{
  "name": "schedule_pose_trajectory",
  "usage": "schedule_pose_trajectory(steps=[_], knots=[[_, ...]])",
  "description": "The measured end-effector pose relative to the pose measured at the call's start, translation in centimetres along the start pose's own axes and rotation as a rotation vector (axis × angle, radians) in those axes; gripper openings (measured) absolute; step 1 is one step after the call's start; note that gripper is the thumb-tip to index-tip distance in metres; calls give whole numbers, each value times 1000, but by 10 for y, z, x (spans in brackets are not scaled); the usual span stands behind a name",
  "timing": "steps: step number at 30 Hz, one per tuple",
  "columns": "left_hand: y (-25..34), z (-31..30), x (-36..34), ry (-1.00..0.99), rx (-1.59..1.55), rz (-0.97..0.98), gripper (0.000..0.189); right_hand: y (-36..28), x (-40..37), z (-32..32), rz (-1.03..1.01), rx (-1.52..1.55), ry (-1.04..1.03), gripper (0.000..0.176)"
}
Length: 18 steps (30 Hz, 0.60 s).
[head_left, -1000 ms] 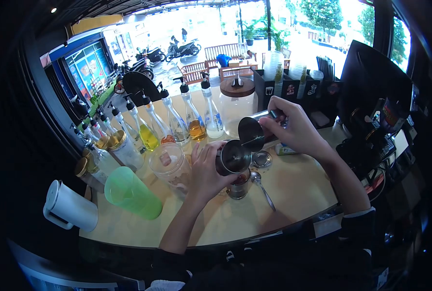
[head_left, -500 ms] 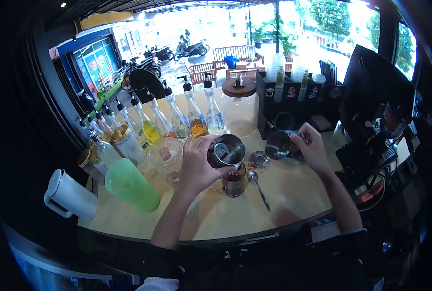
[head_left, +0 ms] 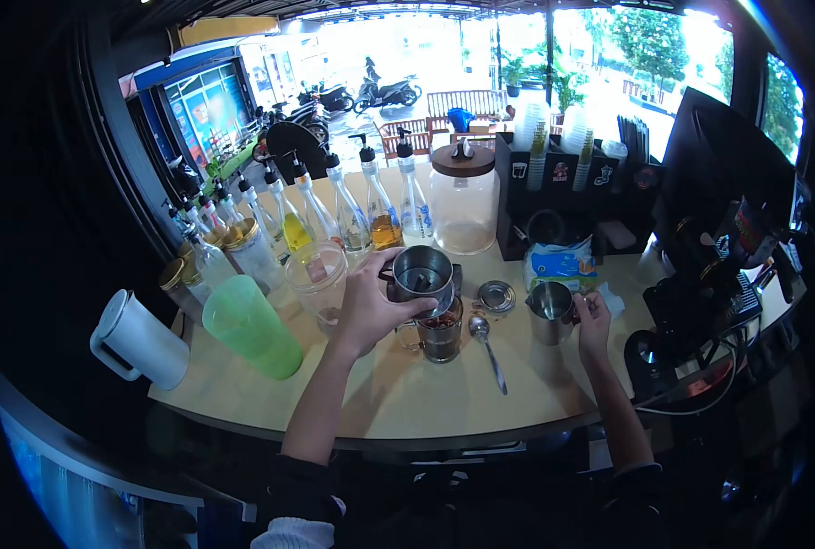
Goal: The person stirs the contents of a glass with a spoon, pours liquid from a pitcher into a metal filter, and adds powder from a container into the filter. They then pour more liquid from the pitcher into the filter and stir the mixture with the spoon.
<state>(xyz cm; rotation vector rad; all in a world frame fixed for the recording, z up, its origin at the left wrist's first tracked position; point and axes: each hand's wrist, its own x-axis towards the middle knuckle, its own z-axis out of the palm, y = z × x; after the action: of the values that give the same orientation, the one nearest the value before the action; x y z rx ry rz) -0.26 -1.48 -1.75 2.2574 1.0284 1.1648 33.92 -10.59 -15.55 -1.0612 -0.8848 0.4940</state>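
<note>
My left hand (head_left: 371,299) is closed round a metal drip filter (head_left: 423,279), tilted so its inside shows, over a glass mug (head_left: 440,340). The mug stands upright on the counter with dark reddish-brown contents; the filter hides part of its rim. My right hand (head_left: 592,322) grips the handle of a small metal pitcher (head_left: 551,316), held nearly upright to the right. A round metal lid (head_left: 496,296) lies on the counter between the hands. Below it rests a metal spoon (head_left: 488,355), close to the mug's right side.
Pump bottles (head_left: 379,210) line the back left. A green tumbler (head_left: 253,327), a white jug (head_left: 140,340) and a clear tub (head_left: 316,273) stand left. Behind are a wooden-lidded jar (head_left: 463,206), a black cup holder (head_left: 540,188) and a blue-white packet (head_left: 561,263).
My right hand has brought the pitcher down and nearer, uncovering the packet behind it. The filter stays above the mug in my left hand. My view has shifted a little left.
</note>
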Motion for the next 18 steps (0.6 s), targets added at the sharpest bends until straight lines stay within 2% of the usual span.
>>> schedule_pose_trajectory(steps=[10,18], knots=[[-6,9,-4,-56,-55,-61,84,31,-5,-10,65,47,119,22],[-18,15,-4,-123,-123,-90,89,33,-10,-14,20,57,107,20]])
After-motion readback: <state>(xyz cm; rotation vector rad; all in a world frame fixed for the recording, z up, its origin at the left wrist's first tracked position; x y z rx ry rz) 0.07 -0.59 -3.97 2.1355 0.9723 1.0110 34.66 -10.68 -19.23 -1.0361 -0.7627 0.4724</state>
